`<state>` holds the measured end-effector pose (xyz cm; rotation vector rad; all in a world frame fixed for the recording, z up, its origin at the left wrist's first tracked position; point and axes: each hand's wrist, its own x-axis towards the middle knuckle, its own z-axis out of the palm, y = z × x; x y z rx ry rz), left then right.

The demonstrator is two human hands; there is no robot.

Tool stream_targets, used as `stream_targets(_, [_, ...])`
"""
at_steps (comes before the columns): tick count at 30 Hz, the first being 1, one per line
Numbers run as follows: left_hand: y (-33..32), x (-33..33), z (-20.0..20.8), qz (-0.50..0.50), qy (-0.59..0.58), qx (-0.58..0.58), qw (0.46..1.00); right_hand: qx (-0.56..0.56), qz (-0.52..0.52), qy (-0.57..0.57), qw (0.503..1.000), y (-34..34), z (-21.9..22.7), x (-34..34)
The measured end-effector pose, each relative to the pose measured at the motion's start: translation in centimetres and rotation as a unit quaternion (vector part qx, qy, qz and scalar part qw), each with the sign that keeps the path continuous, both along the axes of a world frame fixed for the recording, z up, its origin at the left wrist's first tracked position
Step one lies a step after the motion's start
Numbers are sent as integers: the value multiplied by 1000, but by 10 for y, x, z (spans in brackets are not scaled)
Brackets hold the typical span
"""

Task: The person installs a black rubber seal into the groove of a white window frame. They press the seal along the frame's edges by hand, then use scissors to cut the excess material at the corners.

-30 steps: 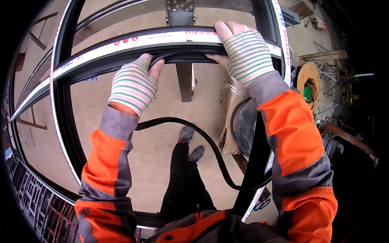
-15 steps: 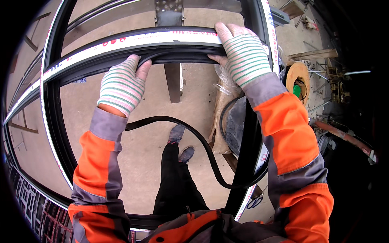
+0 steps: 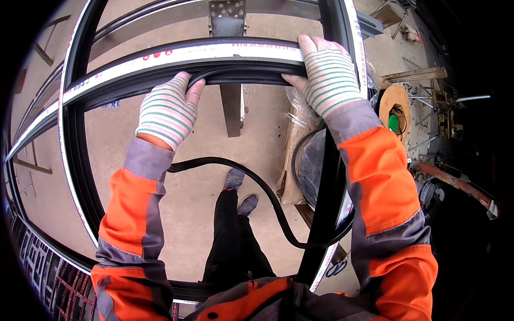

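From the head camera, the left hand is pinching the black strip between thumb and finger, right up against the inner side of the bar. Over on the other end, the right hand is clasping that bar, fingers hooking over its white-taped face, thumb pressing in from below beside the strip. Between the two, a short stretch of strip is running along the bar's dark inner side, and at the left it is bowing up into a shallow arc. So that stretch is looking laid against the bar but, by my reading, only partly seated near the left hand; how deep it is sitting, I cannot tell.

And there is plenty left over! A long length is emerging by the left wrist, swinging through the frame opening above the floor, and sagging toward the right side, where it is disappearing near the right sleeve. None of that loose length is lying along the bar, and its end is staying hidden.
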<state>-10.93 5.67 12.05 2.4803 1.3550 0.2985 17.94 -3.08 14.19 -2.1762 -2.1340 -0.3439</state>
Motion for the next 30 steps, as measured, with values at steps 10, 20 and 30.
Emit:
stream_targets(10, [9,-4,-2,5,7,-42,999,-42,42,89,994,46,4,-78])
stream_targets(20, [10,-1,7,3,22,-31,999,0,66,44,997,50,-6,-80])
stream_targets(30, [11,1,14,24,41,-53,997,44,69,25,996,52,-13,-82])
